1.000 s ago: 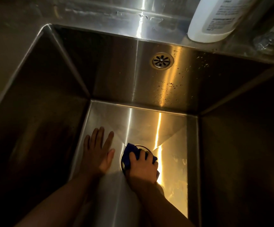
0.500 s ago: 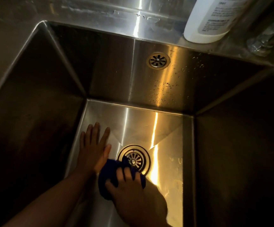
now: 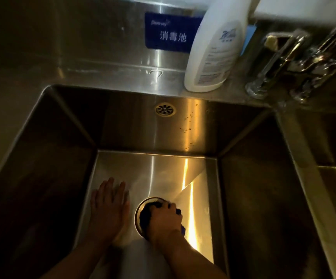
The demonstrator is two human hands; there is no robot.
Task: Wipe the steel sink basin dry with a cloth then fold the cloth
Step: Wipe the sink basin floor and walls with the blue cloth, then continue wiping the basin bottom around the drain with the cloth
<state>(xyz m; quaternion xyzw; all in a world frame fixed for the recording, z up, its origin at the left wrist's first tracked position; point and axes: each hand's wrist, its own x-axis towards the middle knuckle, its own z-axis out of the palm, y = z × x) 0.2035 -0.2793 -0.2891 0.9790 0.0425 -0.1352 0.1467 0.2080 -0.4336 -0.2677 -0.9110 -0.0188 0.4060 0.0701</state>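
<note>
The deep steel sink basin (image 3: 163,170) fills the view, dimly lit. My right hand (image 3: 166,220) grips a bunched dark blue cloth (image 3: 145,215) and presses it onto the round drain (image 3: 138,211) in the basin floor; the cloth hides most of the drain. My left hand (image 3: 109,206) lies flat on the floor left of the drain, fingers straight and spread. Water droplets dot the back wall (image 3: 187,125) to the right of the overflow grate (image 3: 165,109).
A white bottle (image 3: 213,57) stands on the back ledge, with a blue sign (image 3: 169,33) on the splashback behind it. Chrome tap fittings (image 3: 295,63) sit at the upper right. A second basin (image 3: 334,158) lies past the right divider.
My right hand has carried the cloth from the floor near me forward onto the drain and bunched it tighter. The view has tilted up, showing the ledge and taps. My left hand stays planted.
</note>
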